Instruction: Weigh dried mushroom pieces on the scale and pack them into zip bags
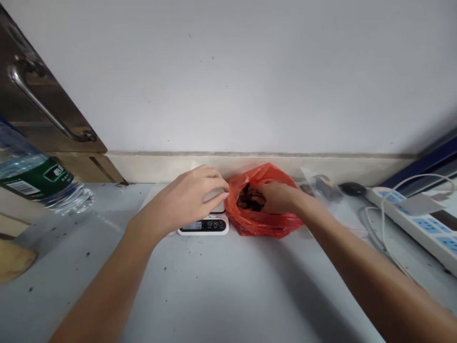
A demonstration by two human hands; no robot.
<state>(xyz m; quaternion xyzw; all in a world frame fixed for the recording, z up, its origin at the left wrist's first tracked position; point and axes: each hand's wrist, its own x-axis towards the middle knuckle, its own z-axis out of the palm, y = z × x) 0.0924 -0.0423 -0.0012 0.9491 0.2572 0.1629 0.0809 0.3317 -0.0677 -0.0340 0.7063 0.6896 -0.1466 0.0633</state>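
Note:
A red plastic bag (271,224) stands against the wall, its mouth gaping, with dark brown dried pieces (246,200) inside. My right hand (276,196) reaches into it from the right, fingers curled down among the pieces; their tips are hidden, so what they grip cannot be made out. At the bag's left rim, my left hand (194,195) is closed, thumb and fingertips pinching the red plastic. Beneath that hand lies a white digital kitchen scale (203,232); its display reads 0.0 and most of its platform is covered by the hand.
Right of the bag are a clear plastic bag (330,195) with dark contents, a white power strip (414,221) and a loose white cable (383,228). A water bottle (39,176) is at left, near a metal handle (46,107). Dark crumbs dot the grey surface (214,290).

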